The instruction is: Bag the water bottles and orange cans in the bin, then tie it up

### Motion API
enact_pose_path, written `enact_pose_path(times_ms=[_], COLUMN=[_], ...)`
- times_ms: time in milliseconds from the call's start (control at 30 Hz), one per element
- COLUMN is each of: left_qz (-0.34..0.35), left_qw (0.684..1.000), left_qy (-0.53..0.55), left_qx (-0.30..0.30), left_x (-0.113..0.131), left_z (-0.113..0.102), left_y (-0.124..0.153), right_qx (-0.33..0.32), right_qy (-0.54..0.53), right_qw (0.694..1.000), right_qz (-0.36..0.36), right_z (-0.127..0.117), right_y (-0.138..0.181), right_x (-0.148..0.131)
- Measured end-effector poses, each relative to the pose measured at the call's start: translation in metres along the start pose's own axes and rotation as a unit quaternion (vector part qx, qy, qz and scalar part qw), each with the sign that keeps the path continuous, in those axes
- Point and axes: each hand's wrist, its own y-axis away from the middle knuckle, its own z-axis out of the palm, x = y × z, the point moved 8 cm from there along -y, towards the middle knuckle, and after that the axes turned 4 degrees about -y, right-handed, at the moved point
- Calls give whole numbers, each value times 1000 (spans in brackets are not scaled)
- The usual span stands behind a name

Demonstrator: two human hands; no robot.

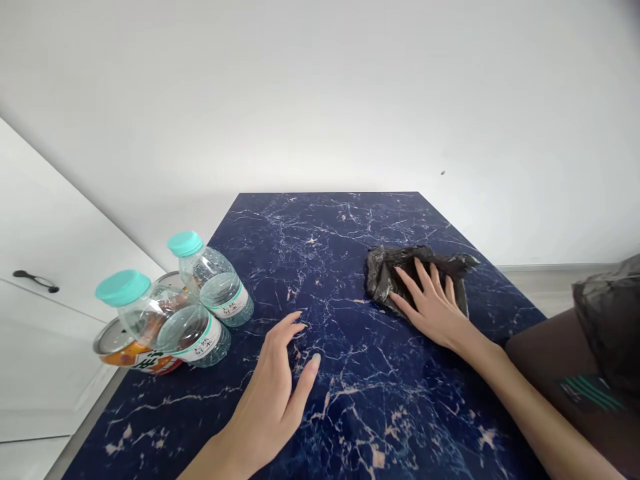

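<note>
Crumpled black plastic bag [385,270], right of centre, looks light, soft and slippery to us; our right hand [430,303] lies spread flat on it, left hand [273,393] spread on the worktop [350,413].

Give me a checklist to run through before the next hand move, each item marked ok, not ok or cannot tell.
1. Right hand flat on the black plastic bag: ok.
2. Bag lying fully on the table: ok.
3. Left hand free, holding nothing: ok.
4. Two water bottles capped: ok.
5. Bottles standing upright: not ok, they lie tilted on cans at the table's left edge.
6. Bag empty inside: cannot tell.
</note>
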Motion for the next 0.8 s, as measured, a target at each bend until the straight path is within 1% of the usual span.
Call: enact_pose_path(times_ms=[67, 100, 133, 167, 233, 300, 333, 367, 433, 500, 600, 667, 733, 800], left_qz=[5, 7, 8, 11, 20, 30, 33, 35, 36, 38, 48, 58, 68, 79], left_qw=[1000, 1000, 1000, 1000, 1000, 999, 999, 999, 998, 998, 997, 996, 995, 994], left_qy=[-6, -8, -11, -13, -20, -28, -33, -38, -45, -50, -57, -59, -60, -63], left_qx=[5, 6, 6, 7, 8, 6, 5, 2, 1, 4, 14, 25, 31, 30], left_x=[0, -1, -1, 0, 1, 3, 4, 4, 3, 2, 3, 4, 5, 7], left_z=[0, 0, 0, 0, 1, 1, 1, 1, 2, 1, -1, -3, -3, -3], left_y=[0, 0, 0, -1, -1, -1, -1, -1, -2, -1, -1, 0, 1, 3], right_qx=[46, 72, 95, 106, 98, 86, 77, 67, 46, 29, 14, 20, 43, 63], right_qy=[2, 0, -7, -16, -18, -8, -6, -4, 1, 4, -15, -43, -64, -61], right_qw=[999, 997, 995, 994, 995, 995, 996, 997, 998, 999, 1000, 999, 997, 996], right_qz=[2, 0, 2, -2, -30, -40, -42, -42, -37, -21, 5, 7, 11, 26], right_z=[-18, -30, -41, -50, -59, -59, -55, -49, -32, -15, 3, 7, 5, 2], right_y=[3, 7, 13, 20, 34, 45, 49, 51, 52, 48, 38, 30, 21, 12], right_x=[0, -7, -17, -31, -67, -100, -112, -120, -127, -119, -91, -69, -45, -20])
